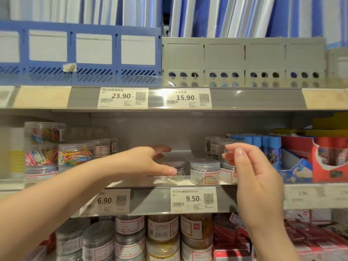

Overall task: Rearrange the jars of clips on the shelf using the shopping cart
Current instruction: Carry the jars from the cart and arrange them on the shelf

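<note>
On the middle shelf (pixel 150 202) stands a clear jar of silver clips (pixel 178 163), and my left hand (pixel 146 162) wraps it, thumb behind and fingers across the front. A second silver-clip jar (pixel 204 171) stands just to its right, with a third (pixel 227 173) beside that. My right hand (pixel 252 176) hovers in front of that third jar, its fingers loosely curled and apart, holding nothing. Jars of coloured clips (pixel 75 153) are stacked at the left of the same shelf. No shopping cart shows.
More clip jars (pixel 214 146) sit at the back right, next to blue glue sticks (pixel 271 146) and a red display box (pixel 323 162). The shelf below holds several clip jars (pixel 162 230). Above are a blue file rack (pixel 81 49) and a grey file rack (pixel 243 59).
</note>
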`<act>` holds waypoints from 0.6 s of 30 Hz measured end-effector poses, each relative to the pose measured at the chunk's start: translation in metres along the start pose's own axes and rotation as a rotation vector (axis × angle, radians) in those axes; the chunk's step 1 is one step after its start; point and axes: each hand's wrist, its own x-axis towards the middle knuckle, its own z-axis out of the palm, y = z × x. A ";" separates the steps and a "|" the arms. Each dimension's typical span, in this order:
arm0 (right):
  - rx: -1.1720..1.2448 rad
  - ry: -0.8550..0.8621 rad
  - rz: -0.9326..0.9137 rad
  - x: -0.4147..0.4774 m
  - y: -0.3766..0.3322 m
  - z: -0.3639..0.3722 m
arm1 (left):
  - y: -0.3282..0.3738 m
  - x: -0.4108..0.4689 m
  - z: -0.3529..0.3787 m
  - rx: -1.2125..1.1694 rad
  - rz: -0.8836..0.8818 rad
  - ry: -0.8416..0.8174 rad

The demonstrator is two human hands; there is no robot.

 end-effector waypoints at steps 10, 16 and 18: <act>-0.012 0.021 0.059 -0.003 0.006 -0.009 | 0.015 0.005 -0.004 0.129 0.021 -0.134; -0.053 0.039 0.085 -0.004 0.010 -0.018 | 0.020 0.017 -0.009 0.164 -0.024 -0.264; -0.055 0.040 0.078 -0.004 0.012 -0.020 | 0.018 0.022 -0.006 0.101 -0.016 -0.282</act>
